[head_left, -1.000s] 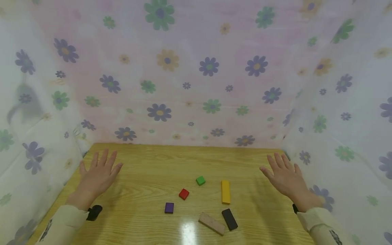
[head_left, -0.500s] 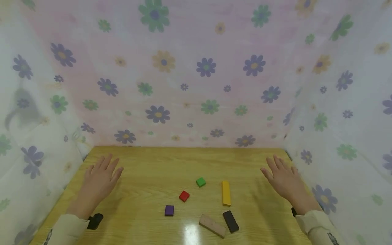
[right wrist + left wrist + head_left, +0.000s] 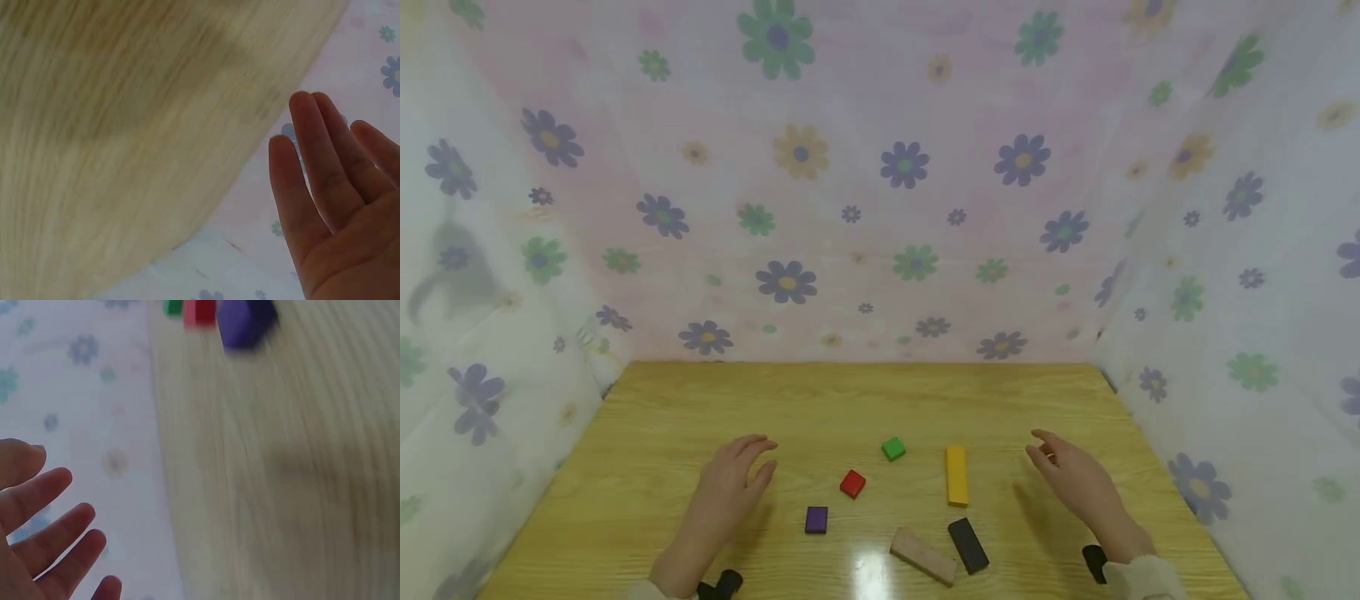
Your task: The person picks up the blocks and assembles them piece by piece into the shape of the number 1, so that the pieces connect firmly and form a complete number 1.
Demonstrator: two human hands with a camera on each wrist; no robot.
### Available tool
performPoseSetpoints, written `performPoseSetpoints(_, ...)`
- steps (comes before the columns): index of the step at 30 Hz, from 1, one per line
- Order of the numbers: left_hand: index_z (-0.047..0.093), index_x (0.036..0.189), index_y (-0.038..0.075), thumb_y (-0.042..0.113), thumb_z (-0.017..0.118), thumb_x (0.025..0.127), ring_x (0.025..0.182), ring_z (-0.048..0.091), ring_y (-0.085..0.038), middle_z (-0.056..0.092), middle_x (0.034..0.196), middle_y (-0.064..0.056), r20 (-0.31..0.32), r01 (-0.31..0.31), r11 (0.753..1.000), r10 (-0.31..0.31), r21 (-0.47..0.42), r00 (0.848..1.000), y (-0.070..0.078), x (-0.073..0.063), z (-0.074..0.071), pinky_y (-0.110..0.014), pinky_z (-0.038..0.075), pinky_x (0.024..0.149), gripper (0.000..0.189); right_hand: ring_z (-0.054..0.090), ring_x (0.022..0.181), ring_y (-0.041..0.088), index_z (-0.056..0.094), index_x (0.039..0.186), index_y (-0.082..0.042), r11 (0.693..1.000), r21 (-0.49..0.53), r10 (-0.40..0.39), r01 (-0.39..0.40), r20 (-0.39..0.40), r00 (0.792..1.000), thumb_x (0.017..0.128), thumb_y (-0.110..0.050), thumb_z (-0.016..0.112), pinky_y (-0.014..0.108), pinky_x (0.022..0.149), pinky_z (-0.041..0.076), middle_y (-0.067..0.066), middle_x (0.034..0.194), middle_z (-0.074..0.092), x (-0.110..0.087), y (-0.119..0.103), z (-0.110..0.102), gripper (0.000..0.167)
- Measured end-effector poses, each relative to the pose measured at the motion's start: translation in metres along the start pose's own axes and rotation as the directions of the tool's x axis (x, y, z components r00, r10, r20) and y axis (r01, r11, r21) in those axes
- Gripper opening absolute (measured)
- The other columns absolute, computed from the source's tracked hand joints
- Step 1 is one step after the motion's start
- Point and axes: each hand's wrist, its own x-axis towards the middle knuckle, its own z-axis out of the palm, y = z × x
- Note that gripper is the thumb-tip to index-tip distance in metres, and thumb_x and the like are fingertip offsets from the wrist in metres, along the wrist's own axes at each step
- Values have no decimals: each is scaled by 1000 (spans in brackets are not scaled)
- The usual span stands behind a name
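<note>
My left hand (image 3: 726, 483) hovers over the table, left of the purple block (image 3: 816, 520), its fingers relaxed and holding nothing. The red block (image 3: 852, 484) and the green block (image 3: 893, 448) lie on a diagonal beyond the purple one. In the left wrist view the purple block (image 3: 245, 324) is blurred at the top, past the spread fingers. My right hand (image 3: 1078, 483) is held over the table to the right of the long yellow block (image 3: 957, 476), loosely bent and holding nothing. Nearer the front lie a black block (image 3: 968, 546) and a tan wooden block (image 3: 923, 556).
The wood-grain table (image 3: 760, 400) is enclosed by a flowered cloth (image 3: 850, 108) at the back and both sides. A bright light reflection shows at the table's front middle. A black strap piece (image 3: 721, 585) sits at the left wrist.
Both hands have come off their outspread pose at the sides. The left has moved right towards the purple block; the right has dropped slightly nearer. Their fingers are more bent. The blocks stay in place.
</note>
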Motion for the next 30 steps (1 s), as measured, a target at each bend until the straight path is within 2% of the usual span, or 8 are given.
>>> performPoseSetpoints(3, 61, 111, 15, 32, 53, 90, 108, 48, -24, 54, 116, 0, 97, -18, 992, 30, -122, 995, 29, -6, 20, -46, 37, 86, 29, 58, 88, 21, 38, 134, -7, 990, 132, 42, -49, 58, 997, 87, -60, 35, 42, 72, 44, 8, 107, 59, -8, -1, 13, 71)
performPoseSetpoints(6, 58, 113, 22, 44, 43, 91, 105, 49, -17, 52, 116, 7, 227, -47, 965, 107, -256, 968, 55, -13, 39, -39, 42, 82, 35, 59, 87, 20, 34, 135, -4, 950, 301, 41, -84, 147, 988, 89, -50, 42, 41, 72, 45, 7, 104, 59, -17, -2, 26, 66)
performPoseSetpoints(11, 56, 116, 24, 45, 38, 92, 100, 52, -9, 53, 114, 9, 389, -6, 876, 220, -483, 895, 81, -26, 66, -32, 45, 76, 36, 58, 87, 24, 25, 136, 5, 857, 504, -48, -108, 286, 957, 93, -33, 44, 38, 68, 45, 11, 101, 58, -29, -6, 44, 61)
performPoseSetpoints(15, 55, 117, 16, 35, 45, 93, 89, 54, -5, 55, 108, 4, 465, 114, 800, 220, -588, 858, 84, -37, 88, -26, 45, 69, 33, 57, 82, 22, 27, 134, 10, 842, 522, -27, -139, 297, 955, 93, -35, 44, 35, 64, 44, 7, 92, 61, -40, -11, 59, 63)
performPoseSetpoints(18, 50, 122, 9, 31, 50, 91, 87, 52, -8, 53, 106, 1, 481, 169, 784, 181, -597, 858, 83, -44, 103, -26, 44, 68, 39, 58, 80, 20, 29, 131, 12, 838, 527, -25, -144, 300, 953, 93, -36, 44, 35, 65, 45, 6, 91, 62, -47, -13, 70, 64)
performPoseSetpoints(20, 45, 126, 4, 30, 52, 90, 87, 51, -12, 50, 106, -2, 474, 180, 782, 162, -597, 866, 82, -47, 112, -27, 43, 68, 45, 58, 81, 20, 32, 130, 11, 844, 516, -19, -146, 302, 953, 92, -38, 45, 37, 67, 44, 6, 93, 62, -51, -17, 76, 63)
performPoseSetpoints(26, 37, 130, -1, 31, 58, 85, 78, 37, -8, 41, 100, 2, 466, 177, 823, 117, -540, 877, 83, -55, 130, -27, 32, 66, 60, 57, 82, 18, 38, 128, 9, 853, 494, 12, -171, 309, 951, 90, -41, 46, 37, 68, 43, 6, 95, 60, -52, -20, 88, 63)
performPoseSetpoints(30, 36, 131, 0, 33, 59, 83, 75, 33, -7, 40, 96, 6, 445, 149, 848, 110, -508, 889, 86, -55, 132, -27, 28, 64, 63, 55, 79, 16, 39, 128, 7, 849, 493, 35, -190, 307, 951, 89, -44, 48, 35, 66, 42, 3, 89, 60, -52, -18, 89, 64)
